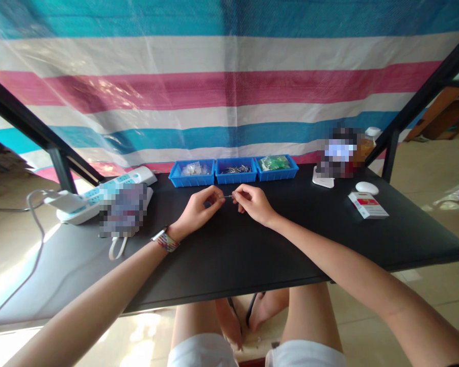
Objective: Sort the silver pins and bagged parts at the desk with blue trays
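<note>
My left hand (199, 209) and my right hand (252, 203) meet over the middle of the black table (229, 255), just in front of the blue bins. Both pinch a thin metal pin or screw (228, 196) that spans the small gap between their fingertips. What else sits on the pin is too small to tell. A beaded bracelet circles my left wrist (166, 239).
Three blue bins stand in a row at the back: clear bagged parts (192, 172), metal screws (236, 170), green parts (276, 166). A white power strip (110, 188) and cable lie at left. A white mouse (366, 187) and a red-white box (367, 205) lie at right.
</note>
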